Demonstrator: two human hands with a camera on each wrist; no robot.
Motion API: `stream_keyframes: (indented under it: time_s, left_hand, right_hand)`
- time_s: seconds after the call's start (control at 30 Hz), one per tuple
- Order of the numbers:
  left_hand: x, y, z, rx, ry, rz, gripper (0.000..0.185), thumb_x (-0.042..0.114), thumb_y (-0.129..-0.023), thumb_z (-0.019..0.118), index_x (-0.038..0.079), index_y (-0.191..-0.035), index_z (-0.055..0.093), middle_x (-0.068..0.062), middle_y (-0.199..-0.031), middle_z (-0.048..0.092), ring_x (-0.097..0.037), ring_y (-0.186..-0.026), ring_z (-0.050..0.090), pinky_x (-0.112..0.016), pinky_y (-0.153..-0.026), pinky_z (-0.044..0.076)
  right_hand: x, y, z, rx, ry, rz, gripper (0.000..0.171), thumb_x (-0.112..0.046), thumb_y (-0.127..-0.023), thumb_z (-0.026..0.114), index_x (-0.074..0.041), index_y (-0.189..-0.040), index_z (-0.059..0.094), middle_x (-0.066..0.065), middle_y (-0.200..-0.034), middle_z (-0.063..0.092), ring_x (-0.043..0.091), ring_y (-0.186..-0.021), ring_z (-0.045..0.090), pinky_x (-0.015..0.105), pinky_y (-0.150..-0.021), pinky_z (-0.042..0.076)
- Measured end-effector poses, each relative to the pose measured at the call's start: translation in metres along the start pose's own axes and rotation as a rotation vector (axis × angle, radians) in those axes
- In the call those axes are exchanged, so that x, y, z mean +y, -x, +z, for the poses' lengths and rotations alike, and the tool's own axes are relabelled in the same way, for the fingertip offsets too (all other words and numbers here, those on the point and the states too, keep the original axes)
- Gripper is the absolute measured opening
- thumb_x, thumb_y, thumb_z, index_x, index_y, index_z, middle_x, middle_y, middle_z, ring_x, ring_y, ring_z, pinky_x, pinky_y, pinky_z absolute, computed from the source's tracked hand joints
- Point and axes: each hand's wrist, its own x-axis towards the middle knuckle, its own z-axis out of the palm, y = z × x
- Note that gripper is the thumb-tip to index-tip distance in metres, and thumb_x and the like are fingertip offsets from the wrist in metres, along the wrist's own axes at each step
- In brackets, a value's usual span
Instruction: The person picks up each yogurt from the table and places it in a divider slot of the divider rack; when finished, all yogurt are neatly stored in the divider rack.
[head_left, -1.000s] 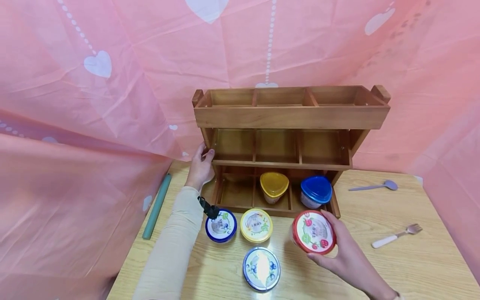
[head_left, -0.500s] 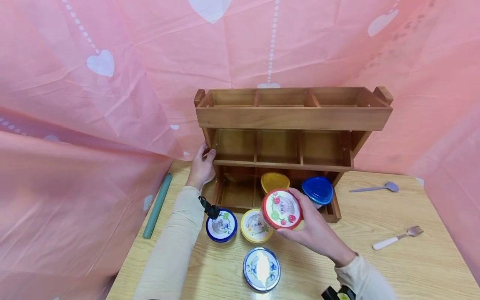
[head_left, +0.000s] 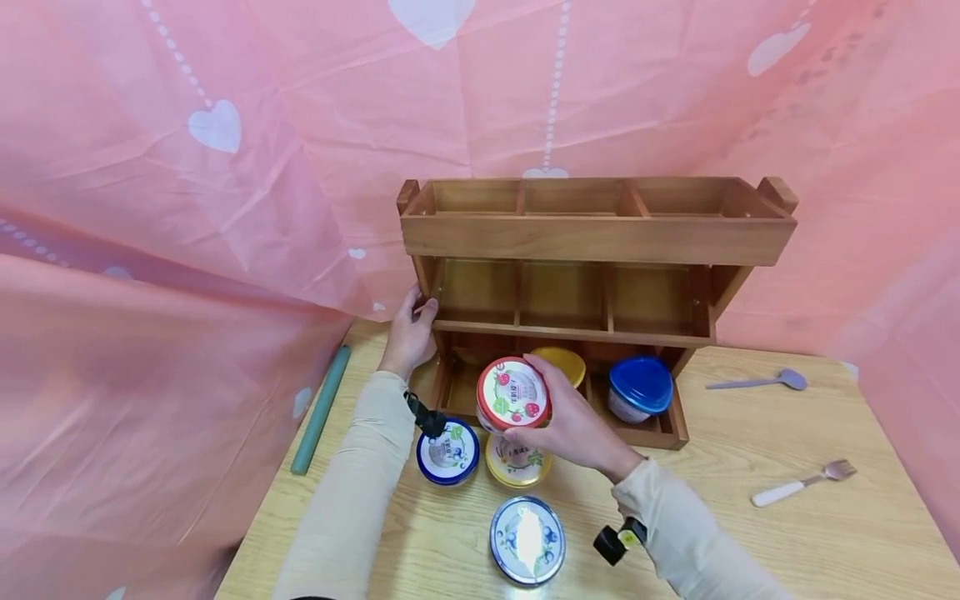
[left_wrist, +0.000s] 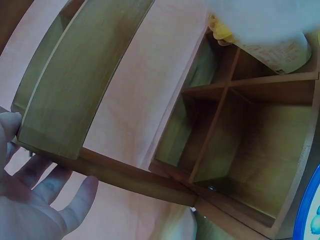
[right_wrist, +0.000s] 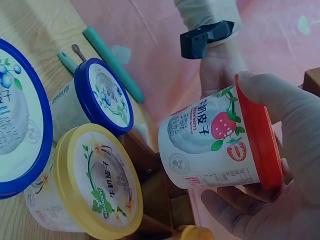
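My right hand (head_left: 573, 421) grips a tub with a red lid (head_left: 512, 393) and strawberry print by its lid. It is raised in front of the shelf's bottom tier, partly over a yellow-lidded tub (head_left: 517, 467). In the right wrist view the tub (right_wrist: 205, 140) lies tilted on its side, thumb and fingers round the red rim. My left hand (head_left: 408, 340) holds the left side of the three-tier wooden shelf (head_left: 592, 237), thumb at the front of the middle tier. In the left wrist view its fingers (left_wrist: 75, 205) reach behind the side rail.
On the table stand a blue-lidded tub (head_left: 448, 454) and a larger blue-rimmed one (head_left: 527, 542). The bottom tier holds a yellow-lidded container (head_left: 567, 363) and a blue-lidded one (head_left: 641, 385). A spoon (head_left: 757, 382), a fork (head_left: 802, 483) and a green stick (head_left: 321, 412) lie at the sides.
My right hand has carried the red-lidded tub left and up, from the right front of the shelf toward its bottom-left compartment. My left hand stays on the shelf's side.
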Motion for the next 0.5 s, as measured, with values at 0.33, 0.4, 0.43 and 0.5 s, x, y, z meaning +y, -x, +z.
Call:
stream_keyframes:
  time_s: [0.33,0.4,0.43,0.5]
  left_hand:
    - [-0.001,0.000,0.002,0.011,-0.014,0.029,0.053,0.036,-0.105,0.044,0.030,-0.155,0.028,-0.005,-0.157,0.034,-0.027,-0.145,0.035,-0.046,-0.119,0.029]
    - [-0.001,0.001,0.002,0.013,-0.016,0.030,0.053,0.036,-0.105,0.044,0.030,-0.155,0.028,-0.005,-0.156,0.035,-0.027,-0.145,0.035,-0.047,-0.119,0.030]
    - [-0.001,0.001,0.003,0.014,-0.016,0.028,0.053,0.036,-0.105,0.044,0.031,-0.155,0.028,-0.005,-0.156,0.035,-0.027,-0.145,0.035,-0.047,-0.119,0.030]
    - [-0.001,0.001,0.003,0.010,-0.018,0.028,0.053,0.037,-0.105,0.044,0.031,-0.155,0.028,-0.005,-0.157,0.034,-0.027,-0.145,0.035,-0.046,-0.119,0.030]
  right_hand:
    - [0.008,-0.033,0.011,-0.030,-0.023,0.054,0.107,-0.036,-0.074,0.086,-0.013,-0.155,0.020,0.013,-0.148,0.039,0.032,-0.129,0.047,0.053,-0.108,0.043]
    - [0.009,-0.041,0.014,-0.029,-0.023,0.062,0.107,-0.034,-0.074,0.086,-0.012,-0.155,0.020,0.013,-0.147,0.041,0.032,-0.128,0.048,0.053,-0.109,0.042]
    - [0.009,-0.045,0.015,-0.032,-0.022,0.069,0.107,-0.033,-0.074,0.086,-0.011,-0.155,0.019,0.013,-0.146,0.042,0.032,-0.127,0.048,0.053,-0.109,0.042]
    - [0.009,-0.052,0.019,-0.042,-0.011,0.096,0.107,-0.032,-0.075,0.086,-0.012,-0.155,0.019,0.012,-0.145,0.043,0.031,-0.125,0.049,0.053,-0.109,0.042]
